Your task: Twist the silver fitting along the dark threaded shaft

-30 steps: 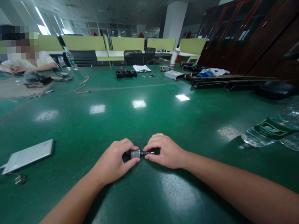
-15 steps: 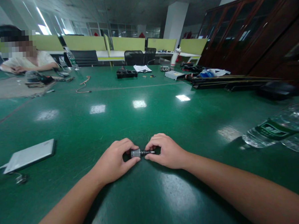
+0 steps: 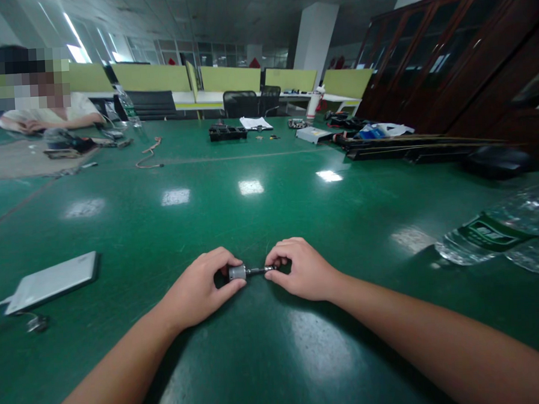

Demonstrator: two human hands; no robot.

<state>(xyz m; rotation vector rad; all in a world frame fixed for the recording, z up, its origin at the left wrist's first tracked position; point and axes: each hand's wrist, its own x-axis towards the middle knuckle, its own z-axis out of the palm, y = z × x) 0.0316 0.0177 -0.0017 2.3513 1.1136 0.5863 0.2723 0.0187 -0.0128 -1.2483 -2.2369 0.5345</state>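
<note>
My left hand [image 3: 205, 281] is closed around a small silver metal cylinder [image 3: 237, 272], thumb below and fingers above. A thin rod [image 3: 255, 270] sticks out of the cylinder towards the right, lying level just over the tabletop. At the rod's right end, my right hand [image 3: 302, 269] pinches a dark ribbed piece [image 3: 270, 267] that looks like a small spring. The fingertips partly cover this piece, so its exact kind cannot be made out. Both hands rest low over the green table [image 3: 252, 221].
A pale flat device [image 3: 52, 281] with a cable and a small metal part [image 3: 37, 323] lie at left. Large water bottles [image 3: 483, 236] lie at right. Farther back are a black tray [image 3: 227, 133], a cord [image 3: 150, 153], dark rails [image 3: 379, 148] and a seated person [image 3: 52, 114].
My hands have drawn apart a little, the left one shifting left with the cylinder. The dark ribbed piece has slid away from the cylinder, so more of the bare rod shows between them.
</note>
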